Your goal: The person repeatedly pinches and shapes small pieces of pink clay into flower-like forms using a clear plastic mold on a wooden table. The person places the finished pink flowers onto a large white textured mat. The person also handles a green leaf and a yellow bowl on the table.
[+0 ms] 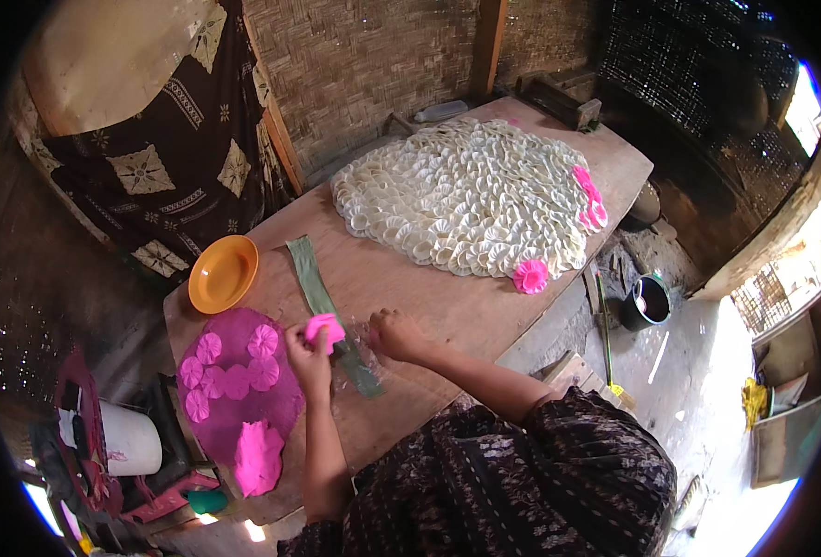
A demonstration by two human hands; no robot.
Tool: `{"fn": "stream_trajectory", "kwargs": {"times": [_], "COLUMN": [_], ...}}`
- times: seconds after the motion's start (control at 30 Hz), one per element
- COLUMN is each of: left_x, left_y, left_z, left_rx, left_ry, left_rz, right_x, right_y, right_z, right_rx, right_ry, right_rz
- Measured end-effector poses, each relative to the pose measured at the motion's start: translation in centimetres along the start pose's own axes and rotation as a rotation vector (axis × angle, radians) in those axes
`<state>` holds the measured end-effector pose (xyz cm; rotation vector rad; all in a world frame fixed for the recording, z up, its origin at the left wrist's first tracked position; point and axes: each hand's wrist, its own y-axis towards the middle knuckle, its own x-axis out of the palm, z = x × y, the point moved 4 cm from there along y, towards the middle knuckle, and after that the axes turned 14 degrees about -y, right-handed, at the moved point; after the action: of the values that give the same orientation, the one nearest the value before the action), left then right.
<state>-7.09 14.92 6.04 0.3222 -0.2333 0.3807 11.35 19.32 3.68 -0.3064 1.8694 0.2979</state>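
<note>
My left hand (pixel 308 356) pinches a small folded pink dough piece (pixel 325 328) above a green leaf strip (pixel 322 302) on the wooden table (pixel 447 306). My right hand (pixel 394 334) rests with curled fingers on clear plastic over the strip's near end, beside the pink piece. To the left lies a magenta sheet (pixel 280 404) bearing several flat pink discs (pixel 264 342) and a lump of pink dough (pixel 258 455).
A large spread of white shell-shaped pieces (pixel 466 195) with a few pink ones (pixel 530 275) covers the table's far end. An orange plate (pixel 223 273) sits at the left. A white bucket (pixel 132 438) stands lower left, a dark pot (pixel 648 302) on the floor right.
</note>
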Motion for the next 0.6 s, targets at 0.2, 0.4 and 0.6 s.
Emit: {"fn": "stream_trajectory", "kwargs": {"times": [0.2, 0.4, 0.6], "left_x": [-5.4, -3.2, -2.8], "left_y": [-3.0, -6.1, -7.7], "left_z": [0.2, -1.2, 0.8], "left_rx": [-0.293, -0.518, -0.555], "left_ry": [-0.282, -0.446, -0.437], "left_rz": [0.106, -0.032, -0.092], "right_x": [-8.1, -4.7, -2.3], "right_y": [-0.1, -1.2, -2.2], "right_z": [1.3, -1.7, -6.5], "right_rx": [0.066, 0.142, -0.113], "right_ry": [1.288, 1.432, 0.461], "right_rz": [0.025, -0.360, 0.052]}}
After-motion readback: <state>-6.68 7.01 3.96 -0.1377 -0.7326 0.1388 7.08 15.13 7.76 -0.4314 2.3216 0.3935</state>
